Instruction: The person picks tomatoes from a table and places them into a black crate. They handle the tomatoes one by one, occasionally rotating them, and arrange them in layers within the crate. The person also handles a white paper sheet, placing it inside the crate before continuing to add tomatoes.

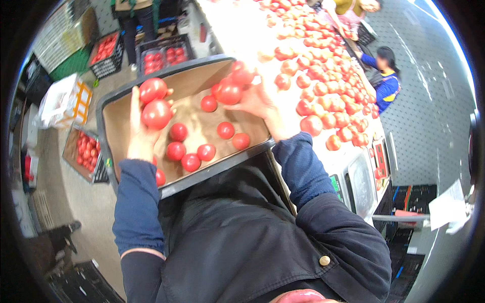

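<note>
A black crate [217, 168] lined with brown paper stands in front of my body, with several red tomatoes [191, 162] lying loose on its bottom. Over its left side, my left hand [139, 126] is closed around two large tomatoes [156, 114]. My right hand [256, 103], above the crate's right end, has its fingers closed on tomatoes [228, 93] bunched together; how many it grips is blurred. Beyond the right hand, many tomatoes [323, 89] are spread across a bright, overexposed table.
A scale [361, 181] with a metal pan sits at the table's near right. Two people [386, 76] work along the table's far side; another person [139, 25] stands at the back. Tomato crates [106, 55] and a white foam box [65, 101] stand on the floor at left.
</note>
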